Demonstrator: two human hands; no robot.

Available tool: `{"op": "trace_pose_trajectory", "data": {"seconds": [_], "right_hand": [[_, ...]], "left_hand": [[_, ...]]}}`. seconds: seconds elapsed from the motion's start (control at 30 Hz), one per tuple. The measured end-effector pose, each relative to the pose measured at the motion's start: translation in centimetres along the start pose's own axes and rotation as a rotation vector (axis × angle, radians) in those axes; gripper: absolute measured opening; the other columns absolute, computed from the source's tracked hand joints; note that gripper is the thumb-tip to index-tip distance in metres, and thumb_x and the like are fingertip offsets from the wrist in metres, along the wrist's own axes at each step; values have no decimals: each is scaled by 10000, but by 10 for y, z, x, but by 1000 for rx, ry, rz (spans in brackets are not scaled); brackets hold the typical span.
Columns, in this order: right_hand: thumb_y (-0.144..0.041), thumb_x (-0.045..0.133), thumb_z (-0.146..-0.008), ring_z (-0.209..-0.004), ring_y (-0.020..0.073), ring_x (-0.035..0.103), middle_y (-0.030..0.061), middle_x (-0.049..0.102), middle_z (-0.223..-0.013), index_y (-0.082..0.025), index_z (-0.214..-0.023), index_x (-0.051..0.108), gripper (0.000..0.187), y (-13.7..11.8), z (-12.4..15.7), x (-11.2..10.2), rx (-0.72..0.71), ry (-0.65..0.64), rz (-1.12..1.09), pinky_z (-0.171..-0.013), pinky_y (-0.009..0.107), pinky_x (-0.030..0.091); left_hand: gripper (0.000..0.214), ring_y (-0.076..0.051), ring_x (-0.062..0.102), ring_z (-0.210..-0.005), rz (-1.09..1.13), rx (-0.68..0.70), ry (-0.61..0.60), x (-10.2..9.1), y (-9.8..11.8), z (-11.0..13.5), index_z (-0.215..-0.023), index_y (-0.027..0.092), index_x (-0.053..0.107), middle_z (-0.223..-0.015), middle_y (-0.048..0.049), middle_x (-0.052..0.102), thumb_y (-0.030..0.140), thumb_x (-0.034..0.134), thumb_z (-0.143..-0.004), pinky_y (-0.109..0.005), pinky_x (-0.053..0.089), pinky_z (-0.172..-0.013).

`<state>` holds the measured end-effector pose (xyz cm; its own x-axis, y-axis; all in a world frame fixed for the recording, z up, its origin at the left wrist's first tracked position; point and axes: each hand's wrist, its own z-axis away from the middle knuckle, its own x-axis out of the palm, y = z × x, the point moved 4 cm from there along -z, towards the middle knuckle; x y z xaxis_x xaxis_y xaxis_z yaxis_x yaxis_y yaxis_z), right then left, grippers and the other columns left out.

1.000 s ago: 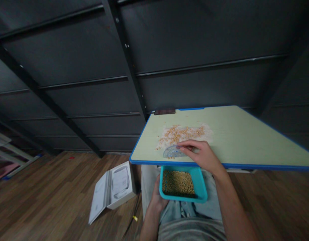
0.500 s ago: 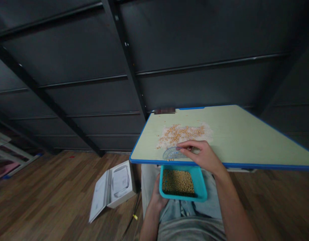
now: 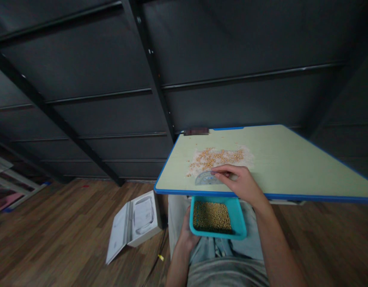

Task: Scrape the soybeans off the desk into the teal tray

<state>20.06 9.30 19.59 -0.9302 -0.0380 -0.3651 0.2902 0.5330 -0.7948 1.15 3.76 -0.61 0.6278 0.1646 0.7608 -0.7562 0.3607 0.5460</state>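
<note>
Low in the middle of the frame, the right hand (image 3: 242, 184) pinches a clear protractor (image 3: 206, 179) flat on the green desk (image 3: 291, 163), just below the scattered beans (image 3: 215, 157). Beneath the desk edge, the left hand (image 3: 185, 235) grips the teal tray (image 3: 240, 227) of beans on the lap.

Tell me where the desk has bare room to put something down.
The desk is bare right of the right hand, out to its blue edge, and along the far edge behind the beans. It is crowded at the near left: beans, protractor, fingers.
</note>
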Motion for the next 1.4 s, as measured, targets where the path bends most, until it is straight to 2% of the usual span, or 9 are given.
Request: {"op": "trace_pose_trajectory", "data": {"seconds": [0.2, 0.5, 0.67, 0.8, 1.07, 1.2, 1.4], "right_hand": [[-246, 645, -935, -873, 213, 740, 40, 816, -1044, -242, -1046, 795, 186, 14, -2, -6, 24, 193, 101, -775, 350, 568], [-277, 647, -942, -953, 239, 745, 53, 812, -1088, -241, -1073, 790, 197, 14, -2, -8, 28, 232, 76, -805, 370, 567], [-269, 646, -939, -981, 235, 740, 47, 809, -1099, -251, -1063, 789, 190, 14, -3, -6, 23, 196, 66, -841, 384, 569], [-250, 643, -937, -925, 213, 739, 32, 813, -1061, -256, -1062, 788, 191, 8, -3, -3, 27, 102, 41, -821, 370, 573], [-243, 665, -925, -870, 201, 726, 27, 814, -1013, -260, -1034, 795, 170, 0, -1, -1, 25, 38, -14, -796, 362, 576], [-249, 666, -928, -900, 212, 733, 27, 813, -1026, -274, -1050, 796, 180, -1, 0, 0, 15, 11, -32, -822, 376, 584], [-255, 678, -932, -989, 207, 741, 14, 813, -1063, -300, -1051, 807, 181, -5, 1, 1, -9, -72, -19, -892, 368, 579]], "left_hand": [[367, -335, 709, -1129, -2, 1, 38, 3, 2, 2, -880, 143, 789, -974, -123, 825, 487, 825, -758, -427, 524, -1048], [346, -334, 707, -1142, 10, -10, 34, 5, 2, 3, -871, 144, 780, -963, -111, 826, 465, 831, -751, -428, 517, -1049], [298, -344, 714, -1125, 23, -19, 57, 8, 2, 3, -857, 144, 780, -907, -107, 828, 416, 834, -748, -439, 526, -1036], [288, -336, 723, -1106, 35, -22, 56, 9, 3, 1, -847, 147, 776, -893, -103, 828, 413, 830, -752, -432, 528, -1030], [299, -333, 729, -1101, 29, 1, -5, -4, -2, -2, -872, 167, 776, -882, -86, 831, 434, 834, -752, -440, 526, -1040], [340, -350, 721, -1121, 21, 1, 23, -4, -2, -2, -902, 176, 779, -901, -89, 832, 464, 843, -733, -465, 522, -1048], [313, -351, 713, -1135, 29, -5, 15, -5, -3, -3, -925, 177, 769, -885, -94, 828, 411, 845, -731, -465, 511, -1055]]}}
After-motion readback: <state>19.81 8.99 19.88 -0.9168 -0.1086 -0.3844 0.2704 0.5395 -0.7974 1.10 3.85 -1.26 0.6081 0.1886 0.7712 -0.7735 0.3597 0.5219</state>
